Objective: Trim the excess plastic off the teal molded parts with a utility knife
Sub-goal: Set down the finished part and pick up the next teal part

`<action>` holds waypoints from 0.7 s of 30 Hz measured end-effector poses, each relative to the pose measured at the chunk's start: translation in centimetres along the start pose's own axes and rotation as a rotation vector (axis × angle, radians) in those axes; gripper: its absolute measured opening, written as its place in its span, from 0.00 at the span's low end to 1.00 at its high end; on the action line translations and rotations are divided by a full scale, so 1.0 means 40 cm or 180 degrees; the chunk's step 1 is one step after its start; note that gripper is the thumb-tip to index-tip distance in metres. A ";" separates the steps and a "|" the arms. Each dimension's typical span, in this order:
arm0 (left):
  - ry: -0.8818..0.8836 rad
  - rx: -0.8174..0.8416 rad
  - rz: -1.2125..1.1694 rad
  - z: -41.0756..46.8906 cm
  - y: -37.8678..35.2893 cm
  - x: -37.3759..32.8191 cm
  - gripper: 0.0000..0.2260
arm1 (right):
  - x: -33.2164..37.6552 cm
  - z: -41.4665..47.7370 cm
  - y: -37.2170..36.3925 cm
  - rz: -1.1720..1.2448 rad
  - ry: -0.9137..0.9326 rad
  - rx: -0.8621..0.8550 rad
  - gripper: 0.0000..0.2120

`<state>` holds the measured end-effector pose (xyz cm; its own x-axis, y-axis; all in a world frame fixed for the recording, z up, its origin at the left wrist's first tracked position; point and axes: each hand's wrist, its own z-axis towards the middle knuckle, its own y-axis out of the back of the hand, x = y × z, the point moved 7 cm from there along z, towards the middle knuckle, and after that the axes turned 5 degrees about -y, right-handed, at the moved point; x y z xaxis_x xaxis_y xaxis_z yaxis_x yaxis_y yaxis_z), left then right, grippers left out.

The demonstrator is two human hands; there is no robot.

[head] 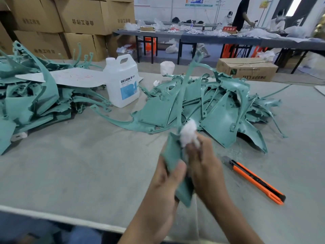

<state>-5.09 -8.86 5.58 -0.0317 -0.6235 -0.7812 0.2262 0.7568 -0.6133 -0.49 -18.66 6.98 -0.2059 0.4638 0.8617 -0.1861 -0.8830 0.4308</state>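
My left hand (165, 180) grips a teal molded part (173, 155) upright above the grey table, thumb across its face; the part's thin arm rises toward the far pile. My right hand (204, 164) pinches a white cotton wad (189, 133) against the part's upper edge. The orange and black utility knife (257, 182) lies on the table to the right of my hands, untouched. A heap of teal parts (219, 106) sits just beyond my hands, and another heap of teal parts (29, 99) lies at the far left.
A white DEXCON jug (123, 81) stands between the two heaps beside a white sheet (70, 77). Cardboard boxes (70, 20) are stacked behind at the left, one box (246, 69) sits at the back right. People work at distant tables (219, 38). The table's near edge (52, 217) runs below.
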 end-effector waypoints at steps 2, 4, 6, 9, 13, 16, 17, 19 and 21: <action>-0.0127 -0.0082 0.0199 -0.006 0.009 0.019 0.25 | -0.037 0.037 0.035 0.0164 -0.0357 -0.0372 0.10; -0.0275 -0.0385 0.0339 -0.002 0.040 0.005 0.23 | -0.018 0.003 0.026 0.0061 -0.0071 -0.0328 0.05; -0.0295 -0.0600 0.0462 0.001 0.060 -0.015 0.19 | 0.015 -0.051 -0.004 -0.0111 0.0389 0.0034 0.06; -0.0040 -0.0363 0.0958 -0.012 0.072 -0.014 0.15 | 0.021 -0.023 0.010 -0.0156 0.0494 0.0029 0.04; 0.0450 0.0072 0.1004 -0.048 0.077 -0.008 0.17 | 0.040 0.080 0.087 0.0438 0.0232 -0.0393 0.04; 0.0576 0.0224 0.0838 -0.060 0.083 -0.025 0.16 | 0.068 0.109 0.118 0.0454 0.0284 -0.0651 0.05; 0.0593 0.0182 0.0758 -0.060 0.086 -0.033 0.16 | 0.070 0.114 0.121 0.0471 0.0274 -0.0731 0.05; 0.0540 0.0022 0.0642 -0.052 0.092 -0.053 0.14 | 0.061 0.112 0.105 0.0469 0.0172 -0.0685 0.06; 0.0390 -0.0235 0.0595 -0.037 0.108 -0.080 0.12 | 0.047 0.084 0.064 0.0244 0.0175 -0.0241 0.10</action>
<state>-5.45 -3.31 5.25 -0.1149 -0.4461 -0.8876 0.1675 0.8720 -0.4599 1.87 -20.29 10.60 -0.2742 0.4002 0.8744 -0.2393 -0.9091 0.3410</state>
